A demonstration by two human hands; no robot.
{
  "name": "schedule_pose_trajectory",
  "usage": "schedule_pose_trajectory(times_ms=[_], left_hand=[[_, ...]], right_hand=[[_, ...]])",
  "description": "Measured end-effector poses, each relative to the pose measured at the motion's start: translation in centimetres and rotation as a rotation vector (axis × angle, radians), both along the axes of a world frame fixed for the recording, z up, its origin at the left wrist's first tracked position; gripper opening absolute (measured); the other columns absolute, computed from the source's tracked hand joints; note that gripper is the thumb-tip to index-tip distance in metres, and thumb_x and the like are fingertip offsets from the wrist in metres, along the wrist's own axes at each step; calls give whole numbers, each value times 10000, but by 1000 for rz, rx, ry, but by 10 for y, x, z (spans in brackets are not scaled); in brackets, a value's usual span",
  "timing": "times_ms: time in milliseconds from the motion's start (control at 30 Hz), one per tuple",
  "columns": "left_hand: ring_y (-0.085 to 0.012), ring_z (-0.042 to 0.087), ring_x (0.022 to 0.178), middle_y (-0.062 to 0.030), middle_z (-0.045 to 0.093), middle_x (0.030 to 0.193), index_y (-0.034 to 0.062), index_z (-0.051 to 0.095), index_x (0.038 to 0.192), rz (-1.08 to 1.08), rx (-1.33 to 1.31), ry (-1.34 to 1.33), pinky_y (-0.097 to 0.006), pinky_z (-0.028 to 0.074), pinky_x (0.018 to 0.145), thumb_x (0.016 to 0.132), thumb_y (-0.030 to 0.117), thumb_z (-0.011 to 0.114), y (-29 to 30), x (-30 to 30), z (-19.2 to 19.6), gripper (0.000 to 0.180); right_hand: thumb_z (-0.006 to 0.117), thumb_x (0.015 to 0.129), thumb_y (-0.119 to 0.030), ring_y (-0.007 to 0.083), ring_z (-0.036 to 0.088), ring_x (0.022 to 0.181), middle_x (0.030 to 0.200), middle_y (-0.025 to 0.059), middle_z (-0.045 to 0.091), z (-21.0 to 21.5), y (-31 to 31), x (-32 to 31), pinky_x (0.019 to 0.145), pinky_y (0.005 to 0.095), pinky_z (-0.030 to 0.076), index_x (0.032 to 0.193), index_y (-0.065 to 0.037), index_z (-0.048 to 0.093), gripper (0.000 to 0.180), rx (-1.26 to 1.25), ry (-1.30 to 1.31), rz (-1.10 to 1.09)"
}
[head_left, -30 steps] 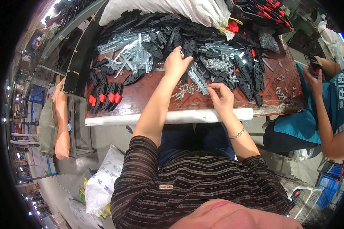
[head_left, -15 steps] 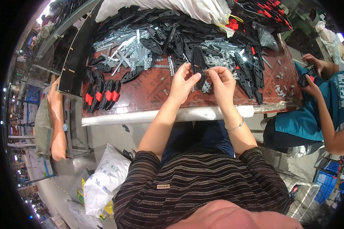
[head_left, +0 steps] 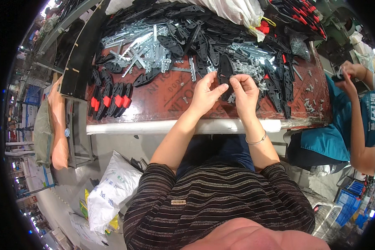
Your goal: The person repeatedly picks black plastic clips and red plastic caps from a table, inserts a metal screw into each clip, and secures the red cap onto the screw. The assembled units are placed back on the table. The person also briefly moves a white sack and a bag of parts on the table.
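Note:
An elongated black plastic part (head_left: 225, 66) stands upright above the near part of the table, with its tapered end pointing away from me. My left hand (head_left: 206, 96) grips it along its left side, thumb laid toward its middle. At its right edge, the thumb and forefinger of my right hand (head_left: 245, 95) are pinched together; whatever sits between them is too small to make out. Just beyond my hands are a pile of small silver metal pieces (head_left: 248, 68) and several flat toothed metal strips (head_left: 154, 54). More black plastic parts (head_left: 198, 43) are heaped around these.
Black parts with red tabs (head_left: 120, 100) stand in a row at the left of the table (head_left: 154, 100). A white padded roll (head_left: 175, 126) runs along its front edge. Loose screws (head_left: 310, 104) lie at the right, near a co-worker in a teal apron (head_left: 327, 139). A white sack (head_left: 112, 189) rests on the floor.
The view has shifted slightly. My hands keep hold at the black part, with my right fingers still pinched at its edge. The co-worker's hands have come together higher up.

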State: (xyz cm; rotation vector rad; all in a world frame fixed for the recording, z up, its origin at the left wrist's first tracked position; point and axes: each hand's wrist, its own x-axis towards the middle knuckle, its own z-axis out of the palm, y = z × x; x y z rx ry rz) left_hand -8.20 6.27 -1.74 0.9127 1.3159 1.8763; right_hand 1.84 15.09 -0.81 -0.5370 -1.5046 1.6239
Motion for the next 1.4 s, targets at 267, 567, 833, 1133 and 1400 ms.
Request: schedule_pose_trajectory(times_ms=[267, 567, 833, 1133, 1400], left_hand=[[-75, 554, 898, -22, 608, 1006, -5, 558, 1074, 40, 40, 1, -240, 462, 807, 868, 58, 626, 0, 3, 4, 226], [-102, 589, 832, -25, 608, 966, 41, 555, 1075, 106, 158, -486, -253, 502, 728, 898, 89, 595, -2, -8, 1, 187], [-117, 600, 813, -33, 603, 927, 60, 535, 1065, 162, 222, -566, -278, 536, 667, 914, 107, 564, 2, -17, 1, 161], [-117, 591, 819, -33, 596, 941, 55, 535, 1066, 188, 190, -621, -264, 521, 679, 911, 87, 559, 0, -14, 3, 160], [-137, 576, 854, -50, 607, 917, 39, 526, 1047, 149, 121, -655, -287, 474, 787, 889, 84, 580, 8, -19, 8, 173]], right_hand=[[653, 857, -55, 25, 522, 699, 791, -24, 610, 1, 3, -1, 629, 178, 427, 905, -12, 616, 74, -50, -23, 84], [639, 843, -180, 190, 637, 760, 854, 89, 659, 34, 87, -18, 676, 294, 488, 955, -47, 655, 174, 624, -374, -185], [654, 812, -366, 352, 480, 1186, 1313, 167, 494, -8, 178, -60, 1001, 435, 390, 1280, -117, 504, 550, 1078, -685, -81], [601, 809, -243, 321, 633, 843, 893, 107, 673, 23, 202, -72, 721, 429, 495, 928, -101, 665, 196, 1036, -651, -496], [522, 815, -206, 376, 594, 1004, 1072, 198, 630, -19, 321, -121, 882, 421, 478, 1086, -76, 624, 317, 1002, -1120, -399]])
